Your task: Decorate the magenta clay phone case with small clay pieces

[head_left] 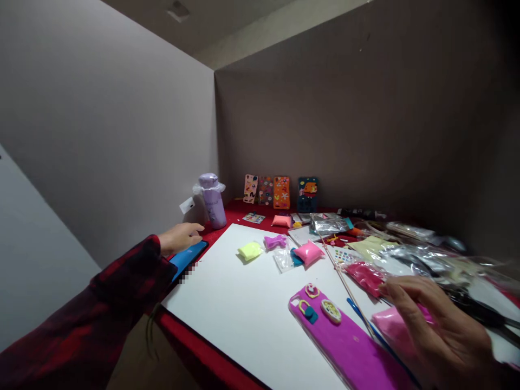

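My left hand, in a dark red plaid sleeve, stretches its fingers over a phone with a blue screen at the board's left edge. It holds nothing. At the lower right my right hand has thumb and fingers drawn together; what is between them, if anything, I cannot make out. Its fingertips are beside a crimson clay packet, and a pink packet lies partly hidden under the hand. Left of it lies a magenta phone case with small clay decorations at its far end. A blue stick tool lies alongside.
A white board covers the red cloth. On it are yellow, purple and pink clay packets. A lilac bottle stands back left. Decorated phone cases lean at the back wall; plastic wrappers clutter the right.
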### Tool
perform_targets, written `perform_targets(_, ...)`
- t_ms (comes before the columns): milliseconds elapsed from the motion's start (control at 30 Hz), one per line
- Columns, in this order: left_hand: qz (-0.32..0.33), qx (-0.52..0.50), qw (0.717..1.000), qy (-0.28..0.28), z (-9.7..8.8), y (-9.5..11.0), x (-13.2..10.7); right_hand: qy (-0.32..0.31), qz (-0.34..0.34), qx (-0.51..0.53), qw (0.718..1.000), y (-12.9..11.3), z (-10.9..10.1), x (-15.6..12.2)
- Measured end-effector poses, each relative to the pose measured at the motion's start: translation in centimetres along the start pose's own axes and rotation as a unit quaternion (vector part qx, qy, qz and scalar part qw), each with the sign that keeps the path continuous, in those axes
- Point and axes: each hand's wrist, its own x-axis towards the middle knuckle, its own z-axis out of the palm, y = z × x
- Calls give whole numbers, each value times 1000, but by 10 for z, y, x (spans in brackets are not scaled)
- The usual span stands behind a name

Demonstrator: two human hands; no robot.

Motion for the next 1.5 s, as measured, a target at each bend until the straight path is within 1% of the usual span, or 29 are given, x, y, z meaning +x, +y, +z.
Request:
perform_targets(100, 34, -31, 998, -35, 9, 20, -1, 4, 10, 4, 1000, -3, 0, 3)
perform_targets(200, 91, -76, 991, -64, 24, 49, -1, -16, 14, 13, 1000, -5, 1, 7)
perform_targets(267, 125, -90, 986, -64, 34, 70, -2, -17, 22, 16, 999, -6, 1, 8)
perform_targets(400, 191, -93, 977, -31, 56, 113, 2, -10, 64, 30, 997, -8, 2, 9)
perform_targets(500, 235, -152, 960, -16, 68, 141, 11, -13, 71, 40, 997, -9, 2, 9)
perform_targets(600, 257, -209, 943, 33, 78, 165, 20, -15, 65, 25, 997, -8, 2, 8)
perform_targets(667, 262, -217, 938, 69, 86, 178, 26, -4, 63, 3, 998, -6, 1, 8)
perform_targets(733, 262, -213, 937, 94, 96, 187, 32, 5, 72, -9, 997, -5, 2, 7)
perform_targets(800, 258, -206, 936, 125, 106, 190, 40, 7, 90, -7, 996, -4, 2, 7)
perform_targets(867, 248, -195, 934, 167, 115, 186, 50, 12, 105, 3, 994, -4, 3, 8)
perform_targets(967, 218, -175, 934, 223, 124, 169, 66, 20, 111, 15, 993, -4, 4, 9)
perform_targets(1067, 194, -147, 936, 253, 130, 149, 79, 24, 109, 16, 994, -1, 3, 11)
perform_targets(1133, 189, -124, 939, 260, 135, 140, 85, 35, 104, 14, 994, 2, 2, 12)
perform_targets(1200, 192, -104, 942, 256, 139, 136, 87, 58, 97, 12, 994, 5, 0, 14)
perform_targets(1300, 206, -86, 944, 242, 144, 138, 87, 102, 98, 4, 990, 6, -2, 17)
perform_targets(1367, 217, -84, 944, 235, 146, 140, 85, 119, 107, 1, 987, 6, -4, 19)
perform_targets(1433, 224, -87, 942, 236, 147, 143, 83, 106, 119, 2, 987, 6, -5, 21)
perform_targets(1500, 229, -91, 938, 243, 146, 145, 81, 74, 129, 13, 989, 5, -6, 22)
